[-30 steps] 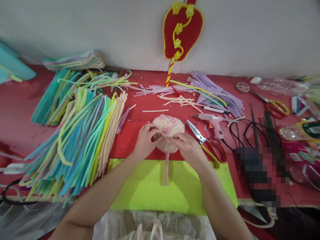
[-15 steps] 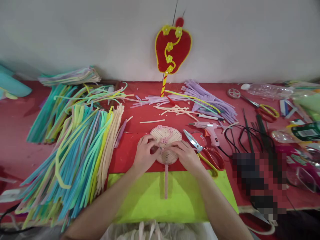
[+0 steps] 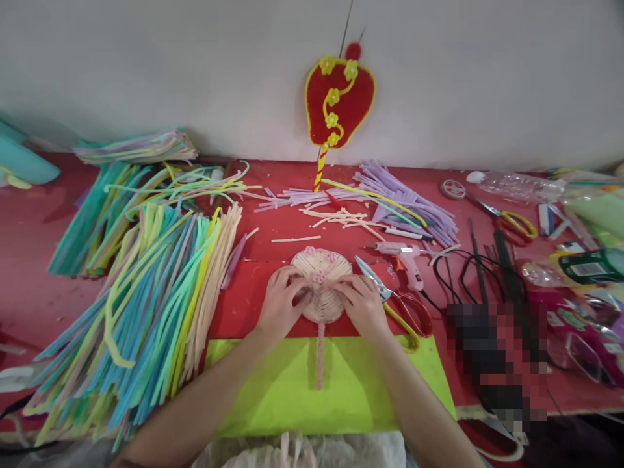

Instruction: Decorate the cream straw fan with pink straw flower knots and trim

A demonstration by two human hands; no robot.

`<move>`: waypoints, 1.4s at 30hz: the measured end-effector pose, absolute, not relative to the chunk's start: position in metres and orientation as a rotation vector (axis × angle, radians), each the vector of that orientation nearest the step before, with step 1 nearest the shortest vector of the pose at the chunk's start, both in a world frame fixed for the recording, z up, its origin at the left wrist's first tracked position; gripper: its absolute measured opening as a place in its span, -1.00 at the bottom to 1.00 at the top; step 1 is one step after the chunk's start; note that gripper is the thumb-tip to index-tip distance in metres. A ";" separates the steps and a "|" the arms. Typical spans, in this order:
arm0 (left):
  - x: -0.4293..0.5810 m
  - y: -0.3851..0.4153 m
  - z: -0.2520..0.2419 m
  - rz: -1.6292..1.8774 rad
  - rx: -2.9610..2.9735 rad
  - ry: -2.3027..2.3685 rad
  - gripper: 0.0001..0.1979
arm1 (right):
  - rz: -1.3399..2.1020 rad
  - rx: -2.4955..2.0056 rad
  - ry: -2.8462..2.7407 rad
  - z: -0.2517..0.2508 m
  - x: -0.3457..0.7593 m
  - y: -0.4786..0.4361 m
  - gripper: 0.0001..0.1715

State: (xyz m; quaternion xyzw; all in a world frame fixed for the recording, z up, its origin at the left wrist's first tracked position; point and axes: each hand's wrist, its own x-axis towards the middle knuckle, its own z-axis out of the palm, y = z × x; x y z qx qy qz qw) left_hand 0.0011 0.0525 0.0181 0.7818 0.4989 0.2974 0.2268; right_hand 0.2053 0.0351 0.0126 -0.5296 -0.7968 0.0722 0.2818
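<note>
Person's two bare hands at work on a round, pale fan (image 3: 326, 309) w/ a ribbed face, lying flat on a red table (image 3: 244, 302); its thin pink handle (image 3: 320, 361) points toward the person, over a lime-green mat (image 3: 351, 390). Pink flowers (image 3: 318, 277) sit on the fan's face.

L hand (image 3: 281, 302): at fan's left edge, thumb & index bent toward each other over the face, below the middle flower; can't tell if they pinch sth small. R hand (image 3: 361, 304): at fan's right edge, fingers curled inward, tips on or just above the face; grip can't be told either.

Right of fan, v. close to R hand: scissors (image 3: 372, 277), blades angled toward fan. Beyond them, a pink glue gun (image 3: 403, 251). Left of fan, a big heap of coloured fuzzy stems (image 3: 141, 318).

Risks, prob.: a knuckle catching the middle flower could bend it or pull it loose; handle looks unheld, so uneven pressing might spin the fan; R hand swinging outward could hit the blades.
</note>
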 end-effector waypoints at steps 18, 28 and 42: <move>0.002 0.050 0.016 0.764 2.312 1.270 -0.86 | 0.429 -1.331 -2.119 0.023 0.202 0.035 -0.72; 0.002 0.049 0.011 0.775 2.357 1.200 -0.86 | 0.428 -1.336 -2.088 0.019 0.200 0.034 -0.71; -0.005 0.043 0.009 0.703 2.555 1.112 -0.77 | 0.493 -1.343 -2.064 0.016 0.202 0.035 -0.73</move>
